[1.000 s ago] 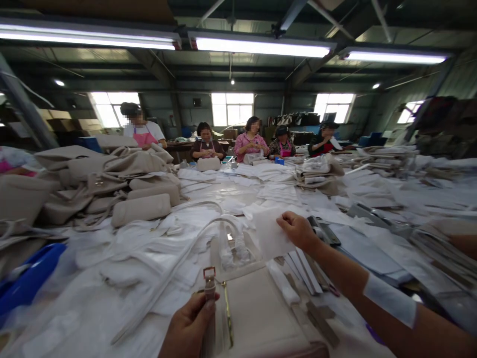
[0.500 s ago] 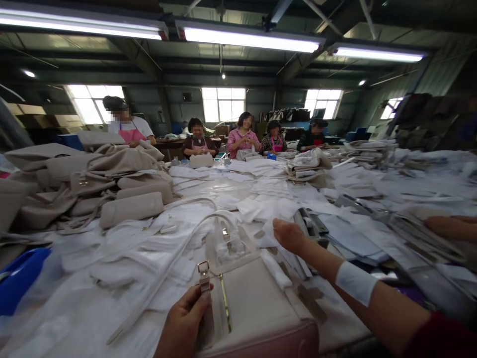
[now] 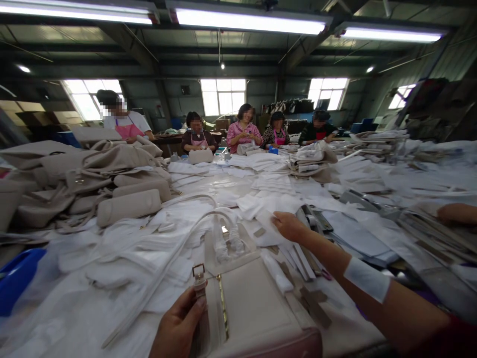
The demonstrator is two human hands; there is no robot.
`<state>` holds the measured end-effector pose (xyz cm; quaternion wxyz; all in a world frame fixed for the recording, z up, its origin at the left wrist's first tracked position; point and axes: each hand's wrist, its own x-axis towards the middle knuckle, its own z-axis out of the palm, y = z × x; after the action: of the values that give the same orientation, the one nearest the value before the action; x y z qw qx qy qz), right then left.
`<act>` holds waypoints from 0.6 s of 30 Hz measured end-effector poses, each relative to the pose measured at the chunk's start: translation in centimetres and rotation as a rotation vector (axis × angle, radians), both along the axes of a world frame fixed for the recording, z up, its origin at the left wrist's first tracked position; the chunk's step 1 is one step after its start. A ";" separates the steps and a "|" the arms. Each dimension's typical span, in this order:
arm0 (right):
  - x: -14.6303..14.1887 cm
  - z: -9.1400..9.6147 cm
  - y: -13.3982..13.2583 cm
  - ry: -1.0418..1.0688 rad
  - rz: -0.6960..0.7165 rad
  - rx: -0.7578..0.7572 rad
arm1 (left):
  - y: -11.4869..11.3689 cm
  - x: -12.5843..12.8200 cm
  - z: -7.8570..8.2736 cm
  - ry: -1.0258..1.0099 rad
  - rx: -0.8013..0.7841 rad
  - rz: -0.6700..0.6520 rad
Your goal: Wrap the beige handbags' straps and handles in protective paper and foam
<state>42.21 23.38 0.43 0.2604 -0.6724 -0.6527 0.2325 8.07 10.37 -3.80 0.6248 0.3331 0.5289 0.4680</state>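
Observation:
A beige handbag (image 3: pixel 264 303) with a gold zipper lies in front of me, its wrapped handles folded toward the far side. My left hand (image 3: pixel 181 318) is closed around a buckled side strap (image 3: pixel 199 283) at the bag's left edge, thumb on top. My right hand (image 3: pixel 290 226) stretches over the pile beyond the bag, with a white wrap on that forearm. Its fingers are pinched at the edge of a thin white sheet (image 3: pixel 266 221). Grey-brown strips (image 3: pixel 316 303) lie beside the bag on the right.
Beige bags (image 3: pixel 126 206) are heaped at the left, near a blue object (image 3: pixel 20 278). White sheets (image 3: pixel 126 268) cover much of the table. A grey metal tool (image 3: pixel 316 219) lies past my right hand. Another person's hand (image 3: pixel 456 214) is at the right edge; several people sit opposite.
My right hand has shifted slightly, its fingertips now at a white sheet. My left hand keeps hold of the strap. The view has tilted down a little on the left side.

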 end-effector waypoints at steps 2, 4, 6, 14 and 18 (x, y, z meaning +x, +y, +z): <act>-2.4 1.8 -1.1 0.147 0.068 0.019 | -0.3 0.2 0.2 -0.018 0.064 -0.004; -6.0 3.0 -2.8 0.416 0.153 -0.025 | -0.7 0.6 0.7 -0.021 0.123 0.013; -10.0 3.4 -4.8 0.753 0.186 -0.158 | -1.0 0.9 1.4 -0.004 0.178 0.018; -19.4 1.4 -10.2 1.286 0.183 -0.562 | -1.9 0.8 2.6 0.232 0.345 0.012; -20.0 1.2 -11.2 1.404 0.163 -0.597 | -1.7 0.5 1.6 0.268 0.296 0.144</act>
<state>22.21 12.19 1.65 0.4032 -0.3584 -0.2913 0.7900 8.55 8.64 -2.21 0.4578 0.4418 0.5553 0.5356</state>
